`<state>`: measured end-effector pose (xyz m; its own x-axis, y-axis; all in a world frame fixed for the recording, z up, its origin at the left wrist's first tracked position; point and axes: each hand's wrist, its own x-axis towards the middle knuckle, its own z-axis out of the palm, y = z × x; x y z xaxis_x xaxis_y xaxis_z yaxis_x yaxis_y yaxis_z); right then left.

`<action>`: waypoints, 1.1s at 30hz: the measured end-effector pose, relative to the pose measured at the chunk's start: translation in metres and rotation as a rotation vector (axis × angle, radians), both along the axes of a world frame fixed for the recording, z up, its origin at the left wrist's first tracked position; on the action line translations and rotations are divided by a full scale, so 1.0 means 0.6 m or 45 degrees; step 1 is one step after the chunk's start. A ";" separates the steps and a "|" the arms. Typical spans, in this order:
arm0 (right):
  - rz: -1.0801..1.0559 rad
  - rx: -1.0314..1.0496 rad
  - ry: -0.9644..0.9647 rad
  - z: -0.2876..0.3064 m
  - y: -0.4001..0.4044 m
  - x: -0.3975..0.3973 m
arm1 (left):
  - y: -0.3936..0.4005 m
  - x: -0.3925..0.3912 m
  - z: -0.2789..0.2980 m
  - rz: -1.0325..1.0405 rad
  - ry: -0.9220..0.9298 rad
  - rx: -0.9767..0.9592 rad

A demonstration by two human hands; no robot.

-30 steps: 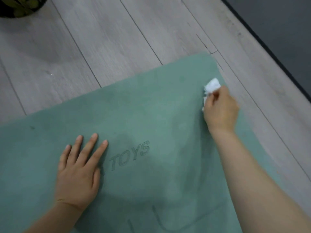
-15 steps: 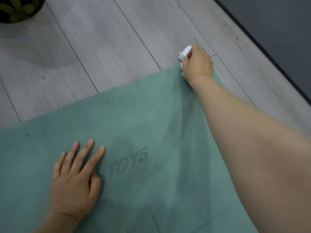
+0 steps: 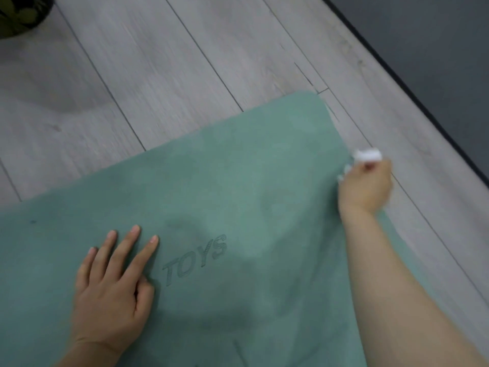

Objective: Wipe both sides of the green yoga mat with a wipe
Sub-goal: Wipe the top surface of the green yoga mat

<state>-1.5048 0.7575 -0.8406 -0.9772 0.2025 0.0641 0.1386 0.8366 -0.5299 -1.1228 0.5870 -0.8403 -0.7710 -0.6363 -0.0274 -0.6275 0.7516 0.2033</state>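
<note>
Right hand [image 3: 366, 186] — clutching the wipe [image 3: 366, 154] — has drawn back from the mat [image 3: 238, 181] corner along its edge; left hand [image 3: 113, 287] lies flat, fingers straight. Upper side mid-wipe.

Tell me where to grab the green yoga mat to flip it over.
Take the free far right corner of the green yoga mat, coming from the floor side. It lies flat, rounded and uncovered, while the left hand presses mid-mat and the right hand grips the wipe.
</note>
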 end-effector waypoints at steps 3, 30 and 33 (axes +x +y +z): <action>0.474 0.030 -0.001 -0.004 -0.175 -0.075 | -0.003 0.001 -0.003 -0.022 0.004 -0.006; 1.073 0.096 0.181 -0.028 -0.155 0.370 | -0.009 0.013 -0.004 0.019 -0.074 0.088; 1.058 0.155 0.216 -0.037 -0.154 0.364 | -0.070 0.037 -0.001 0.274 -0.130 0.116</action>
